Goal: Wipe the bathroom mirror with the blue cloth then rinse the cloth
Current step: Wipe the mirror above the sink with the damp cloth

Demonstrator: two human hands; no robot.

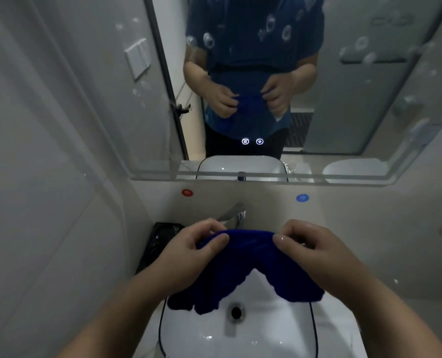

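The blue cloth (243, 264) hangs spread between both hands above the white sink (266, 332). My left hand (191, 251) pinches its top left edge between thumb and fingers. My right hand (315, 246) pinches the top right edge. The cloth's lower corners droop toward the basin, near the drain (236, 311). The bathroom mirror (279, 86) fills the wall ahead; pale round foam or water marks dot its upper part. It reflects a person in a blue shirt holding the cloth. The chrome tap (234, 215) stands just behind the cloth; no water stream shows.
A red dot (187, 192) and a blue dot (302, 197) mark the wall under the mirror. A black tray (158, 241) sits left of the sink. Two lit touch icons (252, 141) glow low on the mirror. A wall switch (137, 58) is at the left.
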